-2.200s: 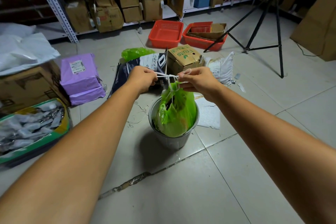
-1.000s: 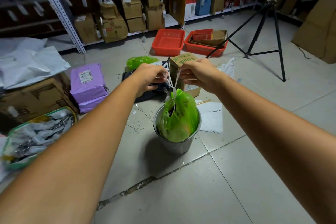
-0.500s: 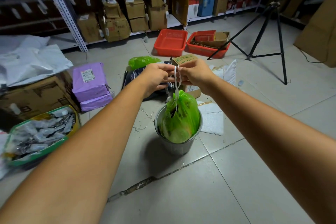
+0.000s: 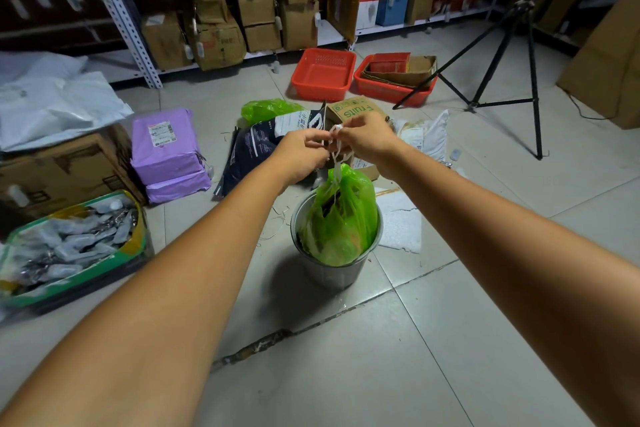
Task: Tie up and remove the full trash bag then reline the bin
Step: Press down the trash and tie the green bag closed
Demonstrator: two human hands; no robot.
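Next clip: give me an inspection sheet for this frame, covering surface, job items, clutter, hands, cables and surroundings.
Surface: grey tiled floor, cracked grout line.
Job's things: full green plastic trash bag sits in round metal bin; white drawstring gathered above it.
Clutter: purple parcels, dark mailer bag, cardboard fruit box, red plastic baskets.
Grippers: left hand and right hand both pinch the drawstring.
Cables: black cable on the floor at far right.
Surroundings: black tripod, metal shelving with cartons.

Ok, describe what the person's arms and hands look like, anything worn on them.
Both forearms are bare in view: no sleeves, gloves, watch or bracelet visible. The left hand and right hand show no rings that I can make out, and no markings.
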